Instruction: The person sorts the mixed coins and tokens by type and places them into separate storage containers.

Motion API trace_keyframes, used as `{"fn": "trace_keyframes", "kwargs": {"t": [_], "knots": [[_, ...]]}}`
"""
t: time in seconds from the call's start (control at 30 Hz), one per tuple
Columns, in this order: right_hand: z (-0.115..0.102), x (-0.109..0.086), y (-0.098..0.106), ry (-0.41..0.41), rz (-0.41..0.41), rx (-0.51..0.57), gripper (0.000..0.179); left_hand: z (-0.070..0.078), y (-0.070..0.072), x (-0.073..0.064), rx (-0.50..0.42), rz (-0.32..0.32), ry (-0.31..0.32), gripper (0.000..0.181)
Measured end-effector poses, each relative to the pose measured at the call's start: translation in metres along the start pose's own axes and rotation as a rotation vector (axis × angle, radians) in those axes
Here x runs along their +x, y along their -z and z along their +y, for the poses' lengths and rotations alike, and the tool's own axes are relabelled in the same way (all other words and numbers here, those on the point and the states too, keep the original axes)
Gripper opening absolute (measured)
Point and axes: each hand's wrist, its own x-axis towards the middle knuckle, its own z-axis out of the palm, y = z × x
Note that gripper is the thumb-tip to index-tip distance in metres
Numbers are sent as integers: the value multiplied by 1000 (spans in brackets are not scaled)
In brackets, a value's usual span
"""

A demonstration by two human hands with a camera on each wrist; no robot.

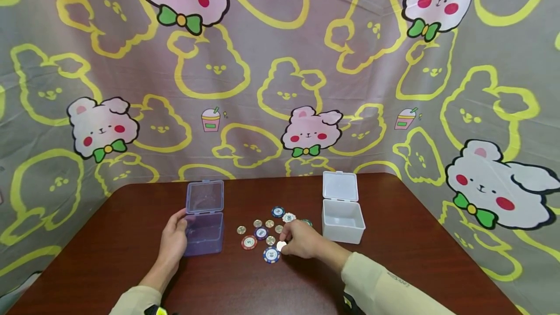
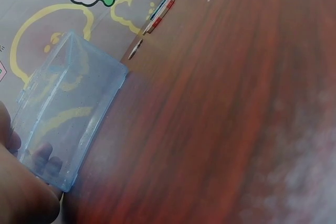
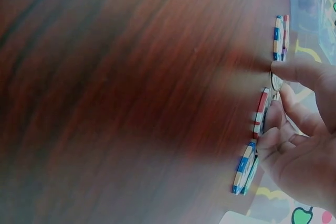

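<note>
My left hand [image 1: 174,238] grips the left side of a translucent blue-purple plastic box [image 1: 203,253], whose hinged lid stands up at the back. In the left wrist view some of its fingertips [image 2: 46,160] show through the clear wall of the box. My right hand [image 1: 303,238] pinches a gold-coloured coin [image 3: 276,82] between thumb and index finger, low over the table. Just left of that hand lies a blue poker chip [image 1: 271,255]. Around it are a red chip [image 1: 249,242], a purple chip [image 1: 261,233] and several loose coins [image 1: 241,230].
A white plastic box [image 1: 342,235] with its lid raised stands to the right of the chips. Farther back lie another blue chip [image 1: 278,212], a white chip [image 1: 288,218] and a partly hidden green chip [image 1: 308,222]. A patterned curtain [image 1: 262,111] hangs behind the brown table [image 1: 144,218].
</note>
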Motion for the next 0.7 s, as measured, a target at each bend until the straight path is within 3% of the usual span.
{"fn": "trace_keyframes", "kwargs": {"t": [0.7], "knots": [[1,-3,-6,38,75,20,27,-1,0,0,3,3,4,44]]}}
